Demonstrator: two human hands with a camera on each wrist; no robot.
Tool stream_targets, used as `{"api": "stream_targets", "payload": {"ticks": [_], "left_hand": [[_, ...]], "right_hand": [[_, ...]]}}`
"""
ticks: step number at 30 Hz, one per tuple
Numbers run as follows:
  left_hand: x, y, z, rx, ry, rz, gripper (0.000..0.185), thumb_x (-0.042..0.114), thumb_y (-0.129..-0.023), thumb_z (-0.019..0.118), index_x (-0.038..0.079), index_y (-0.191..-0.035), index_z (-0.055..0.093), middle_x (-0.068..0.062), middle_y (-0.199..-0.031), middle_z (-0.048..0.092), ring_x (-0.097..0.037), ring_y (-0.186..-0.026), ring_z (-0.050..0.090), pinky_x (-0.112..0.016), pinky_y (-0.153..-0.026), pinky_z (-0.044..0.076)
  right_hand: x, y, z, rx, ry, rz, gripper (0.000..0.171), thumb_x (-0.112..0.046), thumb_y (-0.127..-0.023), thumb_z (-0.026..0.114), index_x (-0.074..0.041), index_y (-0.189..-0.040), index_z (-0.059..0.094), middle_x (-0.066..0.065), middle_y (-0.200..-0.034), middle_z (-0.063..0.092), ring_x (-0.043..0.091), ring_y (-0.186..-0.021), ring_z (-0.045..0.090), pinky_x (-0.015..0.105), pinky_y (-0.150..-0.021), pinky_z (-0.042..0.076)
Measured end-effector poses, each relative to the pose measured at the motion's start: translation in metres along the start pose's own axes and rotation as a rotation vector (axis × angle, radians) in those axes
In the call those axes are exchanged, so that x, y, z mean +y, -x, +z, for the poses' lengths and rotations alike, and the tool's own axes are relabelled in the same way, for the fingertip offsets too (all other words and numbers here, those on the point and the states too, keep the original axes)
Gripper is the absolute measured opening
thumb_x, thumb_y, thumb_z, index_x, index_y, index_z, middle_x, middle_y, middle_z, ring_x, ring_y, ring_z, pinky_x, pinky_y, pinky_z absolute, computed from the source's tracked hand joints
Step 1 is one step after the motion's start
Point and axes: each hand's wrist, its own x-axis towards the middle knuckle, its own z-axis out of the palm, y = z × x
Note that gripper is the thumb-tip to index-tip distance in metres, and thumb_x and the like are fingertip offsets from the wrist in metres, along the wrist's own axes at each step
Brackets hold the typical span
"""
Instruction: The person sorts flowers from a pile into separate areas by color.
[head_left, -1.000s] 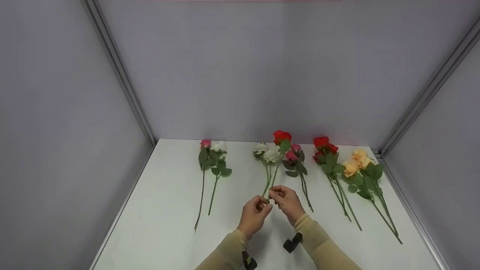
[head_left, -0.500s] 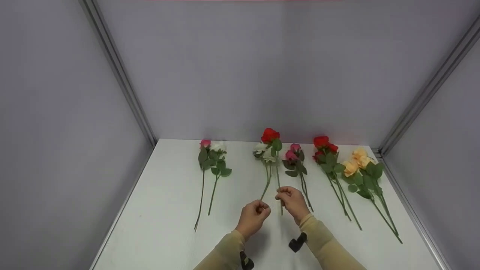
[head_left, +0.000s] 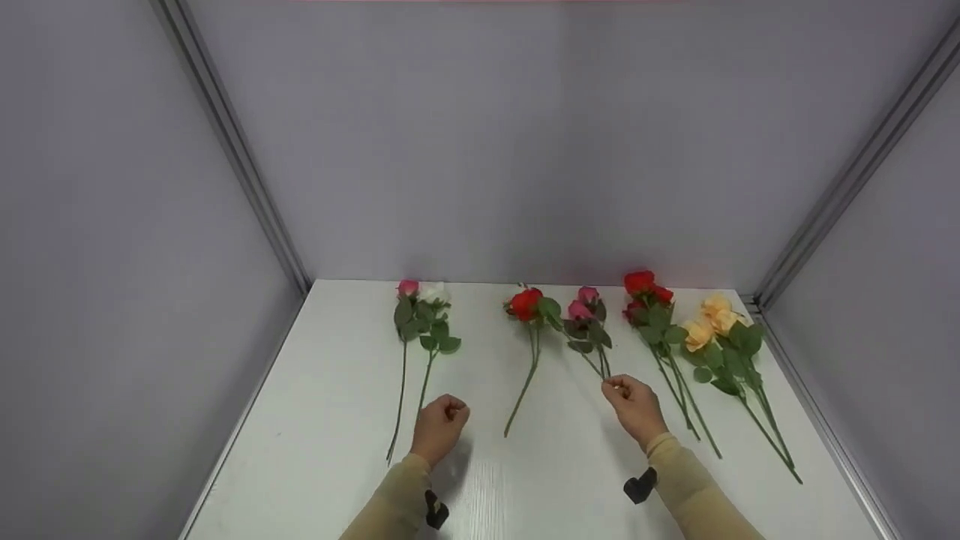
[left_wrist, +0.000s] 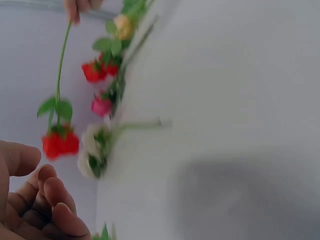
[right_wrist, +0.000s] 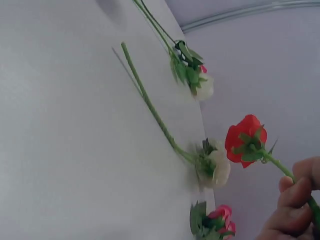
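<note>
My right hand point(head_left: 634, 409) pinches the green stem of a red rose point(head_left: 526, 304). Its bloom leans to the left, in front of white roses point(right_wrist: 217, 167) whose flowers are mostly hidden in the head view. In the right wrist view the red bloom hangs above the table, apart from the white ones. My left hand point(head_left: 441, 427) holds nothing; its fingers point(left_wrist: 56, 192) are loosely curled, thumb apart. It hovers close to the lower stem of a white rose point(head_left: 433, 292) that lies beside a pink rose point(head_left: 408, 288).
Just beyond the red rose's stem lie dark pink roses point(head_left: 581, 310). Farther right are a bunch of red roses point(head_left: 640, 283) and a bunch of yellow-orange roses point(head_left: 700, 334). Grey panels point(head_left: 480, 150) enclose the white table point(head_left: 330, 450) at the back and both sides.
My left hand has let go of the white roses' stem and moved left. The right hand has carried the red rose's stem rightward, while the bloom has tilted left and lower.
</note>
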Motion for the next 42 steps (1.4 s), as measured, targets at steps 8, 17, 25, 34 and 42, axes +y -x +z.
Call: {"api": "stream_targets", "payload": {"ticks": [8, 17, 25, 34, 42], "left_hand": [[-0.046, -0.005, -0.052, 0.151, -0.1, -0.122, 0.013, 0.016, -0.093, 0.06, 0.005, -0.095, 0.066, -0.002, -0.08, 0.061, -0.016, -0.071, 0.055, -0.033, -0.065, 0.045], [-0.071, -0.009, -0.074, 0.212, -0.167, -0.22, 0.019, 0.018, -0.092, 0.06, 0.001, -0.098, 0.066, -0.008, -0.089, 0.064, -0.023, -0.081, 0.059, -0.041, -0.072, 0.048], [-0.086, -0.01, -0.069, 0.192, -0.174, -0.283, 0.019, 0.018, -0.093, 0.059, 0.001, -0.099, 0.066, -0.009, -0.091, 0.065, -0.024, -0.082, 0.06, -0.042, -0.072, 0.049], [-0.092, -0.006, -0.064, 0.168, -0.172, -0.342, 0.021, 0.019, -0.093, 0.058, 0.0, -0.1, 0.065, -0.01, -0.092, 0.064, -0.025, -0.084, 0.06, -0.043, -0.073, 0.048], [-0.091, -0.008, -0.061, 0.166, -0.193, -0.345, 0.023, 0.019, -0.09, 0.059, 0.001, -0.101, 0.065, -0.011, -0.094, 0.065, -0.028, -0.089, 0.061, -0.046, -0.077, 0.048]], "right_hand": [[0.034, -0.004, -0.056, 0.115, 0.114, 0.032, 0.037, -0.037, -0.097, 0.056, -0.005, -0.114, 0.064, 0.009, -0.089, 0.057, 0.018, -0.073, 0.048, 0.029, -0.062, 0.042], [0.061, -0.005, -0.102, 0.285, 0.128, 0.104, 0.053, -0.047, -0.097, 0.05, -0.004, -0.126, 0.058, 0.011, -0.097, 0.058, 0.016, -0.074, 0.051, 0.03, -0.064, 0.044], [0.069, -0.013, -0.108, 0.366, 0.166, 0.125, 0.053, -0.046, -0.1, 0.041, -0.001, -0.125, 0.057, 0.016, -0.106, 0.061, 0.014, -0.082, 0.054, 0.034, -0.073, 0.043], [0.08, -0.022, -0.1, 0.256, 0.251, 0.138, 0.048, -0.035, -0.103, 0.034, 0.0, -0.131, 0.051, 0.019, -0.109, 0.058, 0.025, -0.082, 0.055, 0.039, -0.072, 0.044], [0.099, -0.015, -0.095, 0.169, 0.44, 0.177, 0.039, -0.026, -0.1, 0.042, 0.004, -0.123, 0.056, 0.025, -0.113, 0.06, 0.04, -0.101, 0.057, 0.051, -0.08, 0.044]]}}
